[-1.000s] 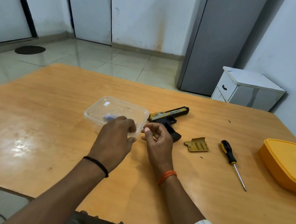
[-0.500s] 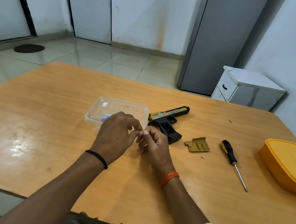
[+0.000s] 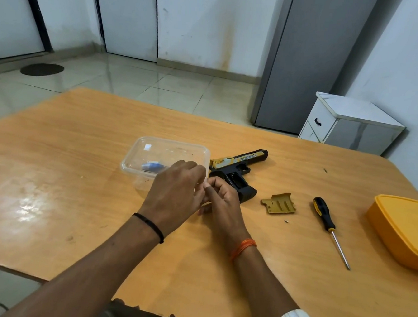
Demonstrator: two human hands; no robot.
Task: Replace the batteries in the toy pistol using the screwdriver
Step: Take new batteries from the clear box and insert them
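A: Left to right?
B: Clear tub point(image 3: 166, 155) holding a blue item point(image 3: 153, 166), hands partly blocking it. Toy pistol point(image 3: 236, 170) just right of it, on its side, long axis toward 2 o'clock, grip toward 5. Then gold cover point(image 3: 278, 203), tiny screw point(image 3: 286, 221), screwdriver point(image 3: 324, 216) tip toward 5, yellow box point(image 3: 406, 229).
A: Hands?
B: Left hand point(image 3: 176, 193) and right hand point(image 3: 224, 201) are curled, fingertips meeting. Can't tell what they pinch, if anything.

Both hands meet mid-table, fingertips touching: left hand point(image 3: 176, 193) & right hand point(image 3: 221, 198), what they pinch too small to tell. Toy pistol point(image 3: 236, 171) behind, cover point(image 3: 279, 203) & screwdriver point(image 3: 327, 223) to right.
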